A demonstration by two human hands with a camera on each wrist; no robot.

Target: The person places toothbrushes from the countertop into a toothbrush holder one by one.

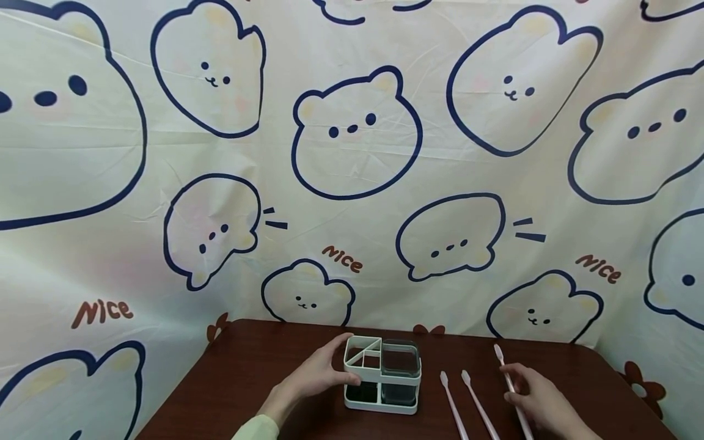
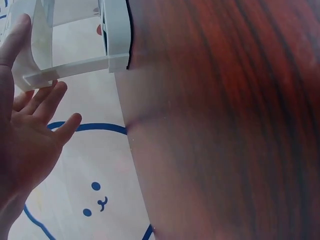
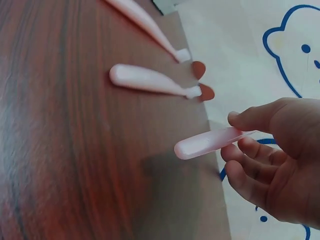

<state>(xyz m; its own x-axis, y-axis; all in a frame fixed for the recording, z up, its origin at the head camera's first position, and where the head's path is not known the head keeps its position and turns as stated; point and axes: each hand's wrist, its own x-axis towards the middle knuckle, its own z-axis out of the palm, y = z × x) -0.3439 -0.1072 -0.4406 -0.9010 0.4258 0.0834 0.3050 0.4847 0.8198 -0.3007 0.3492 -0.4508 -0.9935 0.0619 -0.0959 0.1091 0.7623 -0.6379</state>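
My left hand (image 1: 309, 374) holds the left side of a pale toothbrush holder (image 1: 382, 409), thumb at the front and fingers behind. The holder stands upright on the table, with a slotted, diagonally divided top on its left half and a see-through grey cup (image 1: 400, 360) on its right. In the left wrist view the holder (image 2: 117, 35) rises beside the thumb. To the right, my right hand (image 1: 541, 394) pinches a pale pink toothbrush (image 1: 522, 420) between thumb and fingers, bristle end pointing away. The right wrist view shows the handle end of this toothbrush (image 3: 205, 143) tilted above the table.
Two more pink toothbrushes, one nearer the holder (image 1: 454, 408) and one nearer my right hand (image 1: 480, 406), lie side by side on the dark brown wooden table (image 1: 220, 391). A white cloth with bear drawings (image 1: 357, 159) hangs behind the table and at both sides.
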